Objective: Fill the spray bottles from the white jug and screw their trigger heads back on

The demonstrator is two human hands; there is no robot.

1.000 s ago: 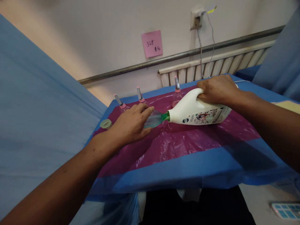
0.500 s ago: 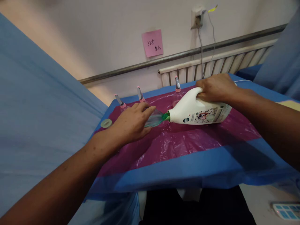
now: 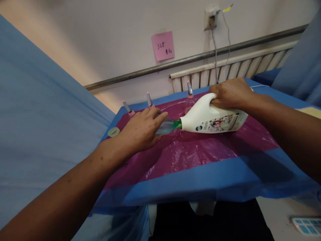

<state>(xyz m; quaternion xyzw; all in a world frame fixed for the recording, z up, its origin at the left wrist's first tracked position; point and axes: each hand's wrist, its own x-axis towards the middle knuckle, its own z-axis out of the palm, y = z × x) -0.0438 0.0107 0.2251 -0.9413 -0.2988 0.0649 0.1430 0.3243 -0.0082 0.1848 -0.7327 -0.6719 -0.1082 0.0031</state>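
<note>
My right hand [image 3: 229,93] is closed around the handle of a cream-white detergent jug [image 3: 200,115], which is tipped nearly onto its side with its mouth toward the left. The jug's mouth meets the green neck of a clear plastic bottle [image 3: 166,127]. Around that bottle's body, my left hand [image 3: 144,129] is wrapped, hiding its lower part. Whether liquid is flowing between the two cannot be made out. A pale green ring-shaped piece [image 3: 113,132] lies to the left of my left hand.
A magenta plastic sheet [image 3: 195,149] covers the blue-draped table [image 3: 200,177]. Three bottles with pink-collared tops [image 3: 190,90] stand along the back. Behind are a metal rail [image 3: 140,73], a radiator [image 3: 243,68] and a plugged-in cable [image 3: 214,47]. A blue curtain [image 3: 45,100] hangs at left.
My left hand has shifted slightly up and to the right on the bottle. The jug and my right hand have stayed practically in place.
</note>
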